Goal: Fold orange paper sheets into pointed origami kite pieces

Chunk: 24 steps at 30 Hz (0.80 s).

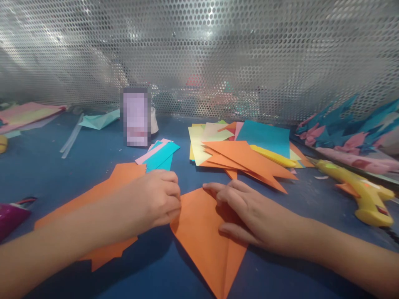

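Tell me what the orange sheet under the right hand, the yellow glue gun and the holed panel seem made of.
Orange sheet: matte paper or thin card, judging by its straight crease.
Yellow glue gun: probably plastic, smooth with a rounded body.
Holed panel: likely metal, silvery with bright glints.

The head camera looks forward and down at nearby hands.

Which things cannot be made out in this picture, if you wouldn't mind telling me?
All in the head view:
Left hand: fingertips hidden behind its own knuckles, so its grip is unclear.
Folded orange paper: lower tip cut off by the bottom edge.
Orange paper pieces: middle covered by the left forearm.
Phone-shaped object: screen unreadable through pixelation.
Purple object: cut off by the left edge.
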Motion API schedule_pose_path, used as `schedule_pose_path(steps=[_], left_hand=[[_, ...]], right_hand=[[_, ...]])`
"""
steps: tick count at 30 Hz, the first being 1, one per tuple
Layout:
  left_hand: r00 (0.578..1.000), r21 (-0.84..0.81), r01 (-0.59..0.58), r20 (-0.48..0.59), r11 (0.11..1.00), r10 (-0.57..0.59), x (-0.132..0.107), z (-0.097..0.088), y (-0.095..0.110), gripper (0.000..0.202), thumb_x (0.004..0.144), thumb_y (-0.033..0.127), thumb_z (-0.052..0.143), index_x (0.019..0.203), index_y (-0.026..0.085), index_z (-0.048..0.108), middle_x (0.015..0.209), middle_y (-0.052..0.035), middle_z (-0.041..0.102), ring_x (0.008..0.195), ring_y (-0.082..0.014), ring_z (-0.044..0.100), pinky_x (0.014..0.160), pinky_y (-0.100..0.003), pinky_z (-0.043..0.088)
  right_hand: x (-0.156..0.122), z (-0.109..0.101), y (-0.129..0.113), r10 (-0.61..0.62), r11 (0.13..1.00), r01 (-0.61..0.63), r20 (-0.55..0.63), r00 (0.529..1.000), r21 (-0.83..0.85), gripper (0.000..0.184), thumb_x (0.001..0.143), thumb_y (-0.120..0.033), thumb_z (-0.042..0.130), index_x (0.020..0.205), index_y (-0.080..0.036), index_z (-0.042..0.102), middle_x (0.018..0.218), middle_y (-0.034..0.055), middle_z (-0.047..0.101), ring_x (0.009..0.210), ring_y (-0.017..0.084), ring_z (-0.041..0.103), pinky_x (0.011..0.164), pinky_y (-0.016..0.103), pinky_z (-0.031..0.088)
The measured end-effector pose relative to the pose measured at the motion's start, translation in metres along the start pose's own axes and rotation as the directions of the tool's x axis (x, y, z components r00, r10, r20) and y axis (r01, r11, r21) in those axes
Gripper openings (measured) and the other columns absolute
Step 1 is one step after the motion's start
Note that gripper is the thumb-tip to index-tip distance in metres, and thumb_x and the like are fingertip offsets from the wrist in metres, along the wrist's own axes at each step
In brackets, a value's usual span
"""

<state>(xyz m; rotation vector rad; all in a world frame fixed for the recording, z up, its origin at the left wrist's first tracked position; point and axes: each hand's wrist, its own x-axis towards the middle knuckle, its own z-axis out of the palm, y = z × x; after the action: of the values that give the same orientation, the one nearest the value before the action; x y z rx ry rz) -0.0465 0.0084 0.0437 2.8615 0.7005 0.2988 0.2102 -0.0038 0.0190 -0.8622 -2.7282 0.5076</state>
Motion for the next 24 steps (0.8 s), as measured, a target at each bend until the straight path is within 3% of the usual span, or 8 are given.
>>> schedule_pose_path(steps=[4, 7, 10, 13, 18, 24], left_hand=[[0.997, 0.069, 0.077, -0.036, 0.995, -0.074, -0.001, 0.004, 0.004, 0.033, 0.093, 0.021, 0.044, 0.066, 0.018, 0.062, 0.061, -0.0037, 0.058, 0.068, -0.0185, 0.05, 0.06, -0.031, 0.038], [0.98, 0.074, 0.192, -0.075, 0.979, -0.187, -0.002, 0.014, 0.004, 0.025, 0.091, 0.025, 0.05, 0.068, 0.017, 0.058, 0.064, -0.0025, 0.055, 0.068, -0.0181, 0.047, 0.06, -0.03, 0.035], [0.92, 0.032, 0.386, -0.081, 0.922, -0.383, -0.003, 0.023, 0.004, 0.017, 0.083, 0.03, 0.06, 0.076, 0.017, 0.052, 0.072, -0.0012, 0.054, 0.07, -0.0181, 0.047, 0.06, -0.029, 0.034], [0.883, -0.044, 0.464, -0.054, 0.885, -0.466, -0.003, 0.024, 0.005, 0.018, 0.083, 0.033, 0.058, 0.079, 0.018, 0.049, 0.076, -0.0006, 0.053, 0.071, -0.0183, 0.046, 0.06, -0.028, 0.035], [0.881, -0.209, 0.455, -0.038, 0.866, -0.472, 0.0, 0.022, 0.01, 0.013, 0.081, 0.025, 0.055, 0.077, 0.02, 0.044, 0.077, 0.0014, 0.051, 0.071, -0.0158, 0.046, 0.061, -0.027, 0.037], [0.961, -0.354, 0.235, -0.053, 0.905, -0.271, 0.002, 0.024, 0.01, 0.008, 0.087, 0.024, 0.058, 0.089, 0.02, 0.052, 0.103, -0.0015, 0.058, 0.094, -0.0156, 0.053, 0.083, -0.028, 0.042]], right_hand=[[0.001, -0.001, -0.002, 0.024, 1.0, -0.024, 0.015, 1.0, 0.012, 0.018, 0.089, -0.03, 0.053, 0.103, -0.018, 0.052, 0.13, 0.012, 0.053, 0.102, 0.024, 0.05, 0.086, 0.04, 0.047], [0.001, -0.002, -0.002, 0.032, 0.999, -0.032, 0.023, 0.999, 0.007, 0.012, 0.089, -0.031, 0.054, 0.092, -0.019, 0.05, 0.134, 0.0099, 0.05, 0.103, 0.024, 0.05, 0.086, 0.039, 0.047], [0.001, -0.002, -0.002, 0.033, 0.999, -0.033, 0.018, 0.999, -0.004, 0.013, 0.089, -0.031, 0.054, 0.091, -0.02, 0.049, 0.137, 0.0096, 0.048, 0.105, 0.024, 0.05, 0.087, 0.04, 0.047], [0.0, -0.001, -0.001, 0.02, 1.0, -0.02, 0.011, 1.0, -0.022, 0.012, 0.088, -0.03, 0.055, 0.091, -0.02, 0.049, 0.141, 0.0103, 0.044, 0.107, 0.024, 0.05, 0.089, 0.041, 0.046], [-0.001, -0.001, 0.0, 0.016, 1.0, -0.017, -0.004, 1.0, -0.026, 0.012, 0.088, -0.031, 0.055, 0.091, -0.02, 0.05, 0.14, 0.0124, 0.045, 0.11, 0.025, 0.05, 0.091, 0.043, 0.045], [-0.001, 0.001, 0.001, -0.004, 1.0, 0.004, -0.024, 1.0, -0.019, 0.018, 0.089, -0.032, 0.054, 0.1, -0.018, 0.05, 0.134, 0.0153, 0.049, 0.114, 0.026, 0.049, 0.093, 0.043, 0.044]])
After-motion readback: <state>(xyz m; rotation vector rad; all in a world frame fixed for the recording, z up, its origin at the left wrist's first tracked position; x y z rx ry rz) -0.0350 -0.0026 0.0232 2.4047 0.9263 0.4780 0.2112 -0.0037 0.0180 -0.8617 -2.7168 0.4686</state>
